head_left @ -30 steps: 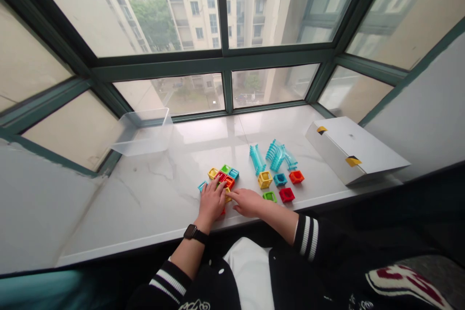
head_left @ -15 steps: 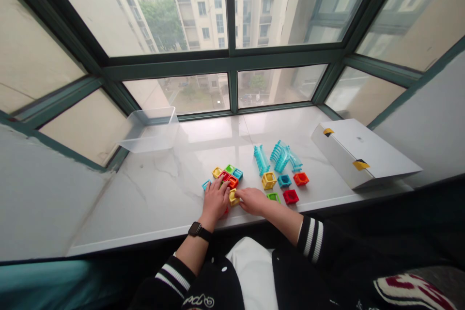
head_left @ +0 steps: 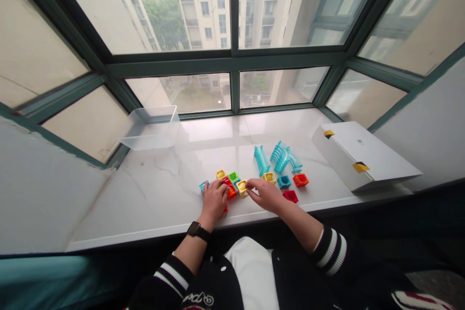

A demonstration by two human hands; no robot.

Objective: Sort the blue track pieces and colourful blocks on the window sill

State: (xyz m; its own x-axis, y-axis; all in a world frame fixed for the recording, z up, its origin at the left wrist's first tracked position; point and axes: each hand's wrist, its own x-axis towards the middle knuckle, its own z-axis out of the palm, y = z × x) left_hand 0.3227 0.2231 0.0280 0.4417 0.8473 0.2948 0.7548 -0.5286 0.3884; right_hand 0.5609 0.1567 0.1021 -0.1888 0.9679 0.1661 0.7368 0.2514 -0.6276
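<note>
My left hand [head_left: 214,199] curls over the near-left side of a cluster of joined toy blocks, its fingers resting on it. In that cluster I see a red block [head_left: 226,181], an orange block [head_left: 231,191], a green block [head_left: 233,176] and a yellow block at the back [head_left: 220,174]. A blue block [head_left: 203,186] shows left of my fingers. My right hand [head_left: 267,195] pinches a yellow cube block [head_left: 242,187] at the cluster's right side. Whether that cube touches the cluster is unclear. The blocks under my left hand are partly hidden.
Right of the cluster lie loose blocks: yellow [head_left: 269,178], blue [head_left: 284,181], orange [head_left: 301,180] and red [head_left: 290,196]. Behind them are clear teal track pieces [head_left: 262,160]. A clear plastic bin [head_left: 152,143] stands back left. A white box [head_left: 366,155] sits at the right.
My right hand has moved right and slightly away from me, taking the yellow cube from the cluster's near side to its right side. My left hand stays on the cluster.
</note>
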